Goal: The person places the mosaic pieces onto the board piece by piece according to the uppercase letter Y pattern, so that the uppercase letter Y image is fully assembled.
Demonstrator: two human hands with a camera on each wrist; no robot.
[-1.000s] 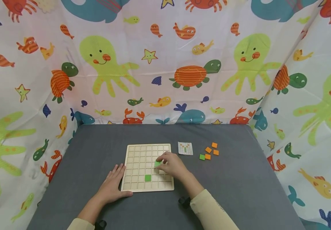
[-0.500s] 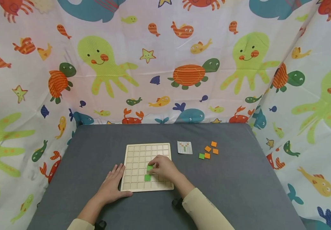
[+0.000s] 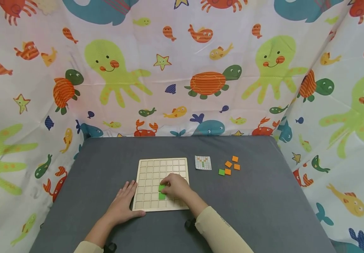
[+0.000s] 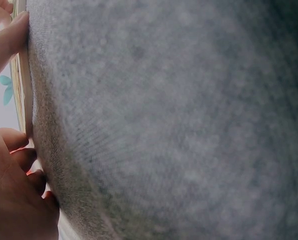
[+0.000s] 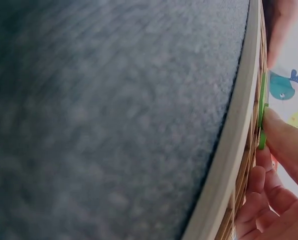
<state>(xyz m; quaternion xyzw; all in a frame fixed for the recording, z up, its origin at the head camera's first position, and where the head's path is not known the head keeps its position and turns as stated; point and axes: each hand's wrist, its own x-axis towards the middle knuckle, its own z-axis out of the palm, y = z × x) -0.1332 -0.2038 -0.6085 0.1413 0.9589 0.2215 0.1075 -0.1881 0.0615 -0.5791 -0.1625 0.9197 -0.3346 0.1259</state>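
A light wooden board [image 3: 148, 175] with a grid of square cells lies on the grey cloth. My left hand [image 3: 122, 205] rests with straight fingers along its left edge, the thumb at the near left corner. In the left wrist view, fingers [image 4: 9, 185] touch the board's side. My right hand [image 3: 177, 187] pinches a green square tile [image 3: 161, 188] between thumb and fingertips, over the cell just behind another green tile [image 3: 162, 196] that sits in the board. The right wrist view shows green [image 5: 262, 141] by the fingertips; whether the pinched tile is fully seated, I cannot tell.
Right of the board lies a small card [image 3: 203, 163] printed with a coloured grid pattern. Farther right are several loose orange tiles [image 3: 228, 164] and one loose green tile [image 3: 221, 172]. A sea-animal printed curtain [image 3: 172, 116] surrounds the grey table [image 3: 251, 211] at the back and sides.
My right hand has moved left and slightly nearer with the green tile, from the board's right part to right behind the seated green tile. The left hand stays put.
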